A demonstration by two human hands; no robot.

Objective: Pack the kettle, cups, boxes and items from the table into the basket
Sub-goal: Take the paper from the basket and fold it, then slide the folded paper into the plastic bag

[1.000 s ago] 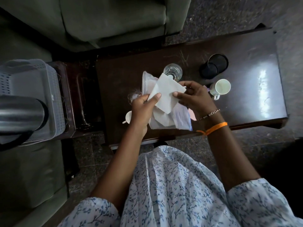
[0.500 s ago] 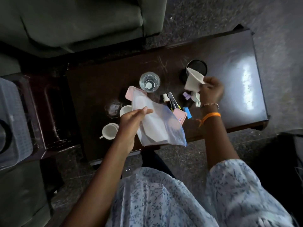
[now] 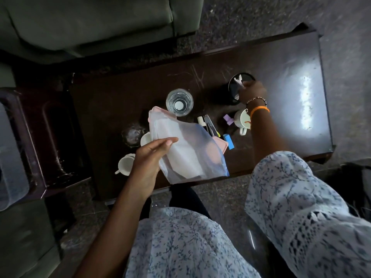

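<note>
Two hands busy: left hand [image 3: 149,157] grip pinching translucent pouch [image 3: 186,149]; right hand [image 3: 252,91] grip clamped on crumpled tissue [image 3: 239,81].

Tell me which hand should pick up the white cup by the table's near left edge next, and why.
Left, probably. The left hand is right beside that white cup, though it grips the plastic bag. The right hand is far across the table, pushing paper into the black holder.

A single head-worn wide-angle view looks steeply down from above the person's lap onto the dark counter [image 3: 261,57], close enough that both forearms fill the lower frame.
</note>
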